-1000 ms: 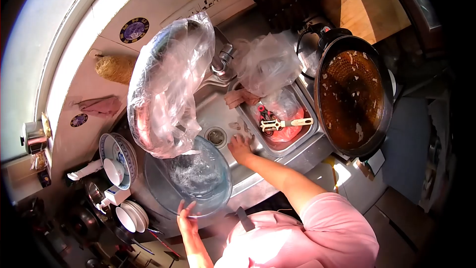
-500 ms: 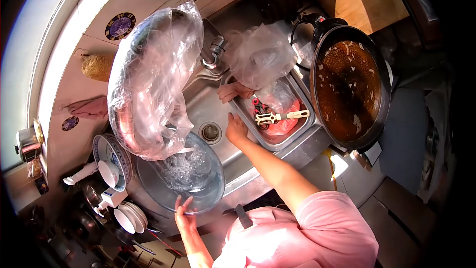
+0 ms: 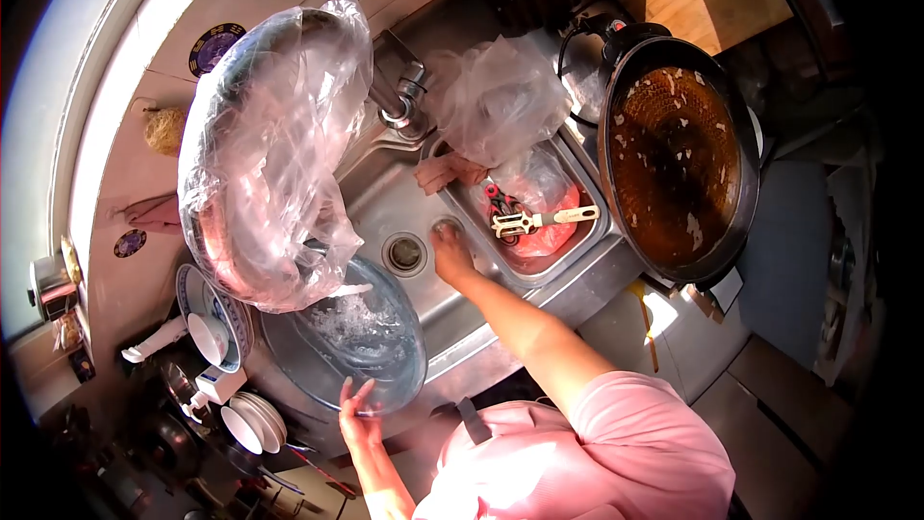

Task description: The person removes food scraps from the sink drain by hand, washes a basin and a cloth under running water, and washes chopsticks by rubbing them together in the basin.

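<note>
My left hand is at the near rim of a clear blue-tinted basin, its fingers hooked over the edge. Water moves in the basin, which overlaps the sink's left side. Down in the steel sink, my right hand is right of the drain, fingers together. At its fingertips shows a small round metallic thing; its kind is unclear. A metal tray beside it holds red-handled scissors, a cream-handled peeler and a red plastic bag.
A large round thing wrapped in clear plastic stands left of the faucet. A brown-stained pan is at the right. Crumpled plastic lies behind the tray. Bowls and stacked dishes stand at the lower left.
My right hand has drawn back slightly, and the small round thing at its fingertips now shows. Splashing water in the basin looks calmer. The view has shifted slightly; my left hand stays put.
</note>
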A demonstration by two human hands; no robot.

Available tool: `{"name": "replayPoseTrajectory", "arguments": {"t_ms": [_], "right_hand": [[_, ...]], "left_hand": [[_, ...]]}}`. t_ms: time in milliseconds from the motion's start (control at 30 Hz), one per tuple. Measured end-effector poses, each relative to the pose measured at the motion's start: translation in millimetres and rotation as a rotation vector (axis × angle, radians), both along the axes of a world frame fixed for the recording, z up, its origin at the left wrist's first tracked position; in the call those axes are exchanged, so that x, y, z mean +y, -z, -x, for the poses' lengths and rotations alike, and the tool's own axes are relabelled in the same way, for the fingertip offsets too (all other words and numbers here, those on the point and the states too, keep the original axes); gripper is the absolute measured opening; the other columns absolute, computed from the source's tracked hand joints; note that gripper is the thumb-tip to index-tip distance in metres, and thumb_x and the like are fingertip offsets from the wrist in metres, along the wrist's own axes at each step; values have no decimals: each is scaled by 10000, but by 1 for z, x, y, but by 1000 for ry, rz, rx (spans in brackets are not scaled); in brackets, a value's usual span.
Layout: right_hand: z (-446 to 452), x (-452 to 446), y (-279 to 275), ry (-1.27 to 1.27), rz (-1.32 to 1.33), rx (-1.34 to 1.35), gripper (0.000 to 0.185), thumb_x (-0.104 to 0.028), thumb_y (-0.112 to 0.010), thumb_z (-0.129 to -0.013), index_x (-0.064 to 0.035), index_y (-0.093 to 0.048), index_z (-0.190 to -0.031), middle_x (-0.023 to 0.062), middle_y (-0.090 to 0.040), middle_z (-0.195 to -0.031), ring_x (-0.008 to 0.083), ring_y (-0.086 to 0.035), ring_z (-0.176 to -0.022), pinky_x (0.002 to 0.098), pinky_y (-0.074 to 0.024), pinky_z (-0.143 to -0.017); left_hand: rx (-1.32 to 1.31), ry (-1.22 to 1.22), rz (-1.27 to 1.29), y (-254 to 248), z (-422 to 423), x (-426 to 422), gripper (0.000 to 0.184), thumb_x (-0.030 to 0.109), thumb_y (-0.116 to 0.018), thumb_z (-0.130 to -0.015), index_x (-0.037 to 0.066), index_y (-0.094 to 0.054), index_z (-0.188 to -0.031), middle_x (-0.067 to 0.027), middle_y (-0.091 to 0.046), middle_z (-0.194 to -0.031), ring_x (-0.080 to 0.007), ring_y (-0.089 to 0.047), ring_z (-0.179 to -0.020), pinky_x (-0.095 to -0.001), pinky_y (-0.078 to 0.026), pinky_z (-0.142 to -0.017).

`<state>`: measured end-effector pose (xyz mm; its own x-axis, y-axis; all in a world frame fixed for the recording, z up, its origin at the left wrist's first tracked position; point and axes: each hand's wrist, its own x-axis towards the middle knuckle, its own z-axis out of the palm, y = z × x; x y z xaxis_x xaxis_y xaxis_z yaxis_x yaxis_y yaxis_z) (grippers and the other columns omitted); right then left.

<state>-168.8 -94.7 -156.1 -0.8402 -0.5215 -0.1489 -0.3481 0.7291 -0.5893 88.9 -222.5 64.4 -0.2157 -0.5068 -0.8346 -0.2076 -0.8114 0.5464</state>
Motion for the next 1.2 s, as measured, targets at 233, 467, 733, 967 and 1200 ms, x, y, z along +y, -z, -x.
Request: {"name": "replayPoseTrajectory", "arguments": {"t_ms": [233,467,733,967,1200], "right_hand": [[-4,-3,-11,31,-5,-187,387,51,-464,-699,-57,-459,-1071,201,-431,-1088,379,-483,-963,417,-435,-772],[-17,-24,24,68,190,-241,382,45,-455,-713,-58,-452,-1081,211,-451,-1057,386,-488,-952,433,-435,-757],[17,4,28,352,287,-412,260,-115,-487,-789,-71,-513,-1044,143,-577,-929,309,-573,-750,382,-450,-686],[18,17,-27,937,689,-1088,340,-328,-417,-881,-58,-520,-1060,82,-565,-972,179,-540,-851,318,-436,-748],[16,23,-30,843,772,-990,436,-374,-346,-909,-4,-508,-1074,111,-572,-991,191,-543,-901,302,-415,-819]], "left_hand": [[9,6,-4,7,6,5,524,115,-508,-689,97,-409,-1204,-238,-544,-1060,-265,-541,-922,-315,-458,-667],[-3,-4,-20,23,5,8,506,111,-506,-698,112,-408,-1194,-248,-539,-1062,-244,-542,-845,-330,-466,-643],[52,-26,-118,63,34,18,573,44,-454,-724,112,-293,-1269,-232,-537,-1071,-146,-520,-560,-376,-487,-648],[-69,-129,-189,128,52,12,599,-5,-463,-690,196,-350,-1244,-166,-558,-1027,-277,-541,-906,-397,-457,-711],[-204,9,-248,160,57,-4,585,20,-462,-738,203,-316,-1273,-129,-540,-1053,-267,-541,-920,-451,-459,-718]]}}
